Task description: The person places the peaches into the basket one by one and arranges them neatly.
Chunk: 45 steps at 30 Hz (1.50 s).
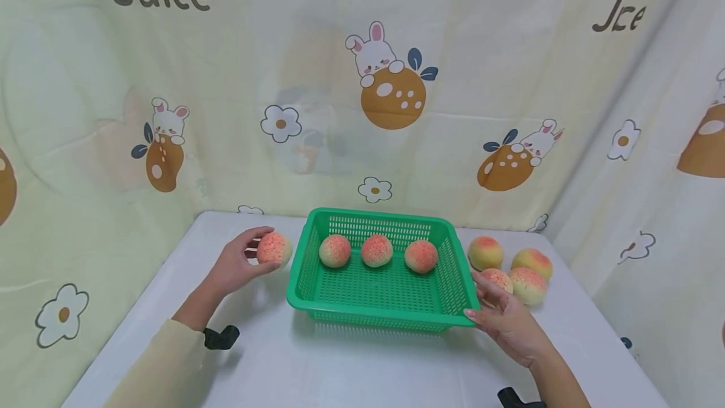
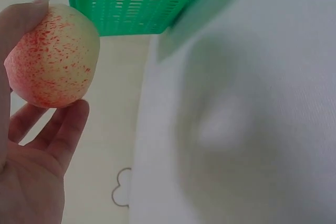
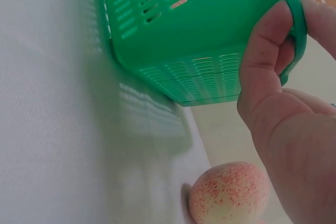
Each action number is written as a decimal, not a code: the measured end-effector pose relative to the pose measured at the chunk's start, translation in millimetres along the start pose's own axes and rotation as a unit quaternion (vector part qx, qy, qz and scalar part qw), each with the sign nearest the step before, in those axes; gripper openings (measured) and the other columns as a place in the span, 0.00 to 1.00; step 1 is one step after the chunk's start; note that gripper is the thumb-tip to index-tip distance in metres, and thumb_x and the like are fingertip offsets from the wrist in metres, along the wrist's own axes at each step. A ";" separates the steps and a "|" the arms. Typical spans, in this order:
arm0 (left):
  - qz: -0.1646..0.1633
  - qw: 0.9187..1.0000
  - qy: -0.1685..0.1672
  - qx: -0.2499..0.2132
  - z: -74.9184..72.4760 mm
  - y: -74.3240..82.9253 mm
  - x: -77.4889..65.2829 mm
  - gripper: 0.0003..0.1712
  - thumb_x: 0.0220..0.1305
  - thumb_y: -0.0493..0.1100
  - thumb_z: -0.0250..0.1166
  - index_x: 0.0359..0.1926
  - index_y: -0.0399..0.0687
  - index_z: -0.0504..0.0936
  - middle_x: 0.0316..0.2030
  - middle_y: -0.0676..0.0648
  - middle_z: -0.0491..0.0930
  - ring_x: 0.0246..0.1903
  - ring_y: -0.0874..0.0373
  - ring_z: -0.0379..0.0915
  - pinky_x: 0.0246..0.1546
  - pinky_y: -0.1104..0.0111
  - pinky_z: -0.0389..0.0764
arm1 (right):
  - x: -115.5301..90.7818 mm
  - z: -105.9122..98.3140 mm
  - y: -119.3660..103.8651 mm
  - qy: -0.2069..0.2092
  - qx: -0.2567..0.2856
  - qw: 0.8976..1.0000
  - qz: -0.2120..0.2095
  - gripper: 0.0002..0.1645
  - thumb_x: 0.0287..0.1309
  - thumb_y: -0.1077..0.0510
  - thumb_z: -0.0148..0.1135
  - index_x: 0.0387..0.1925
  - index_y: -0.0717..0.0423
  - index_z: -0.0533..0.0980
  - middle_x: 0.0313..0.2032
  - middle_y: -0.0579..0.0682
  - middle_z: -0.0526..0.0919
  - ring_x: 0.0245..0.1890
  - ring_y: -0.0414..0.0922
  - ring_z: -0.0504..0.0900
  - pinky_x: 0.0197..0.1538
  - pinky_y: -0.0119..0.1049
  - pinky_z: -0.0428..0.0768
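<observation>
Cream cloth sleeve [image 1: 161, 364] of the left arm reaches in from the near left of a rectangular green plastic basket [image 1: 385, 313] with slotted walls. Beyond a black wrist fitting [image 1: 221, 337], the left hand [image 1: 246, 257] is just beside the basket's left wall. Its grip is curved around a round, pale yellow peach speckled pinkish red [image 1: 274, 249], thumb on one side and fingers on the other; the peach is held clear of the counter.

At the basket's near right corner is the right hand [image 1: 506, 326], its grip pinching the rim between thumb and fingers. A second black wrist fitting [image 1: 518, 398] lies nearer than the basket, to its right.

Inside the basket, toward its far side, three blushed round peaches sit in a row, apart from one another: a left one [image 1: 335, 250], a middle one [image 1: 376, 250] and a right one [image 1: 421, 256]. Right of the basket, four more cluster on the white counter [image 1: 255, 357]; the nearest to the right hand [image 1: 495, 281] is partly hidden by the fingers. Behind the basket hangs a pale cream curtain [image 1: 226, 68] printed with white rabbits, brown fruit, flowers and dark lettering.
</observation>
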<state>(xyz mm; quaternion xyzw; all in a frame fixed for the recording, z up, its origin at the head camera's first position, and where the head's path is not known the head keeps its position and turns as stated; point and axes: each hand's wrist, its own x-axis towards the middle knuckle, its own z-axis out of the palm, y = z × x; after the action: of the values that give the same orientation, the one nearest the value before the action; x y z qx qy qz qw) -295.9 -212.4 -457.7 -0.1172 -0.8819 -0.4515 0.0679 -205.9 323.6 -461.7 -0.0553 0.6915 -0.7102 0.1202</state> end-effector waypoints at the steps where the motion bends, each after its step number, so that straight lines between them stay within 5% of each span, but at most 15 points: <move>1: 0.002 1.000 0.001 0.001 0.2 2.3 -0.3 0.45 0.57 0.52 0.79 0.73 0.54 0.69 0.65 0.41 0.74 0.57 0.41 0.76 0.54 0.50 0.84 | 0.1 0.4 -0.3 0.000 0.000 1.000 0.001 0.54 0.65 0.69 0.64 0.82 0.52 0.45 0.58 0.48 0.74 0.55 0.38 0.84 0.55 0.36 0.86; 22: 0.033 0.999 0.016 0.012 -2.1 38.9 -0.5 0.44 0.54 0.51 0.80 0.70 0.51 0.71 0.61 0.42 0.77 0.52 0.45 0.79 0.48 0.56 0.87 | -1.2 1.8 -3.3 -0.016 0.009 1.000 -0.008 0.53 0.66 0.69 0.62 0.82 0.55 0.43 0.60 0.46 0.76 0.56 0.39 0.84 0.55 0.35 0.86; 45: 0.082 0.997 -0.012 -0.005 -2.8 85.3 18.7 0.43 0.54 0.52 0.80 0.68 0.52 0.73 0.61 0.46 0.79 0.50 0.47 0.80 0.49 0.55 0.87 | 0.0 0.0 -0.3 -0.014 0.007 1.000 -0.012 0.52 0.67 0.70 0.61 0.82 0.56 0.44 0.59 0.46 0.75 0.53 0.37 0.84 0.55 0.35 0.86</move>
<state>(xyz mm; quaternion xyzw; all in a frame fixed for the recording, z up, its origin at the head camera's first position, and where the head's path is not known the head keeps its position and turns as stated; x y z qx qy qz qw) -290.9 -163.7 -385.3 -0.1947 -0.8681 -0.4470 0.0932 -205.9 323.7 -461.4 -0.0730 0.6840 -0.7155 0.1216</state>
